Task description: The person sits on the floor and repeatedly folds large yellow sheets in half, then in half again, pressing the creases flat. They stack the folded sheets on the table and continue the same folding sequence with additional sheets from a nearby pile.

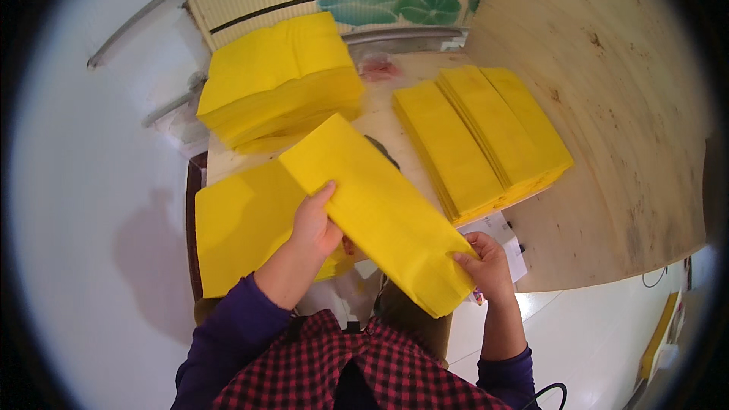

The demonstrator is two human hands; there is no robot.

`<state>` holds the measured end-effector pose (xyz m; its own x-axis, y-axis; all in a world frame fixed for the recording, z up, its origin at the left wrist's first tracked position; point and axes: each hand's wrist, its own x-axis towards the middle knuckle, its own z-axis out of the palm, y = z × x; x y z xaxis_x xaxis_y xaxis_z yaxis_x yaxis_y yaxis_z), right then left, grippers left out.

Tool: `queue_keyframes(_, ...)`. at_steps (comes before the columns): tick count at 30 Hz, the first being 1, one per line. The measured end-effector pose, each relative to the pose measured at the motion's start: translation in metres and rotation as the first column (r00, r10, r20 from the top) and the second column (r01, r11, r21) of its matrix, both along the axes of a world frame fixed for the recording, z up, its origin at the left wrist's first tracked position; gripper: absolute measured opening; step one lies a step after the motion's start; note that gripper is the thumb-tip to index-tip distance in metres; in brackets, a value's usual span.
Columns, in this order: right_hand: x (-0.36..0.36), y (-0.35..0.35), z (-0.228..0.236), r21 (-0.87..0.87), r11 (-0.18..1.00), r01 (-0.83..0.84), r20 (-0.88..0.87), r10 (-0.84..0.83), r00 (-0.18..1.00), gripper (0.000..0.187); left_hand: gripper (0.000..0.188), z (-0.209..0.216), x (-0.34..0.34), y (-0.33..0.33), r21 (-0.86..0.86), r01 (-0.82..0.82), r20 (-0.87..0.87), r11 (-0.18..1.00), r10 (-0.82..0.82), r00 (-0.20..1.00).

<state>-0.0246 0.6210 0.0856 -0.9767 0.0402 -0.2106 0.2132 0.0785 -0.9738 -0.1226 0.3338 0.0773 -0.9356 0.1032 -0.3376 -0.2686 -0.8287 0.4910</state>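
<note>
Across the centre of the view, a folded yellow sheet [364, 205] slants from ten o'clock to five o'clock, held in both hands.

From left to right: a flat yellow pile [239, 220] lies at eight o'clock and a tall yellow stack [277, 61] at eleven o'clock, on the table [429, 64]; the left hand [313, 226] grips the folded sheet's near long edge, thumb on top, the other fingers mostly hidden beneath; folded yellow bundles [486, 133] stand side by side at two o'clock; the right hand [490, 266], at four o'clock, pinches the sheet's lower end, thumb on top; a wooden board [607, 121] rises at three o'clock, beyond the bundles.
</note>
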Motion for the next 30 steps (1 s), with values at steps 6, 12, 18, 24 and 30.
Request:
queue_keyframes(6,-0.043,0.038,0.002,0.125,0.951,0.282,-0.036,-0.28,0.959,0.025,0.035,0.005,-0.096,0.076,-0.051,0.176,-0.013,0.983,-0.177,0.984)
queue_keyframes(12,-0.097,0.06,-0.013,0.269,0.848,0.456,-0.167,-0.425,0.89,0.031,0.035,-0.014,-0.192,0.133,-0.145,0.282,0.07,0.948,-0.275,0.959)
queue_keyframes(18,-0.111,0.059,-0.028,0.438,0.708,0.554,-0.375,-0.416,0.829,0.027,0.032,-0.045,-0.244,0.155,-0.133,0.264,0.079,0.955,-0.255,0.964)
queue_keyframes(24,-0.108,0.06,-0.041,0.433,0.686,0.584,-0.468,-0.383,0.796,0.023,0.029,-0.059,-0.259,0.166,-0.196,0.249,0.151,0.948,-0.222,0.963)
queue_keyframes(30,-0.099,0.056,-0.059,0.474,0.626,0.62,-0.581,-0.306,0.754,0.025,0.029,-0.062,-0.255,0.168,-0.267,0.128,-0.035,0.955,-0.142,0.989)
